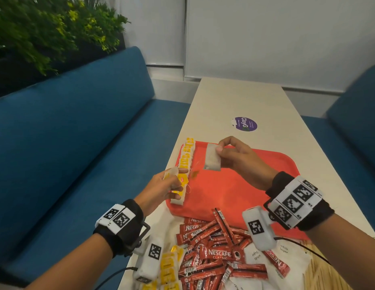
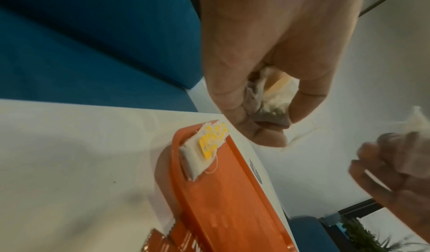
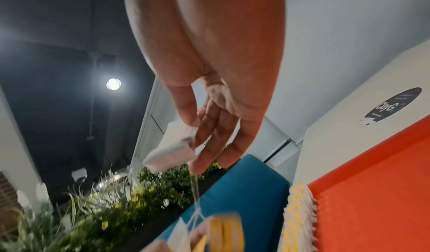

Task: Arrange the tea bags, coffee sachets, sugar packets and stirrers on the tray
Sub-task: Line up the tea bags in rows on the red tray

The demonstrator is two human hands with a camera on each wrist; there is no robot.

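1. While the red tray (image 1: 234, 185) lies flat on the white table (image 1: 241, 97), the right hand (image 1: 243, 162) is raised above the tray's far-left part and pinches one tea bag (image 1: 212, 157) by its upper corner between thumb and forefinger; the remaining fingers are curled loosely beneath.
2. The pinched tea bag hangs clear of the tray surface. A thin string (image 3: 195, 191) runs down from it toward the left hand.
3. The left hand (image 1: 161, 187) is positioned at the tray's left rim, with fingers curled round a second tea bag (image 2: 270, 98); in the left wrist view that bag appears crumpled inside the fist. A yellow tag (image 1: 183, 181) shows beside the fingers.
4. A row of tea bags (image 1: 185, 162) with yellow tags stands along the left rim of the tray, overlapping one another from the far corner toward the near corner.
5. The rest of the tray surface is bare red plastic.
6. A heap of red coffee sachets (image 1: 216, 254) lies on the table just in front of the tray's near rim; a few sachets overlap that rim.
7. More loose tea bags (image 1: 168, 266) with yellow tags lie left of the sachet heap, near the table edge.
8. White sugar packets (image 1: 257, 256) lie right of and partly beneath the sachets.
9. A round purple sticker (image 1: 244, 124) is fixed to the table beyond the tray.
10. A blue bench (image 1: 77, 132) runs along the left side of the table.
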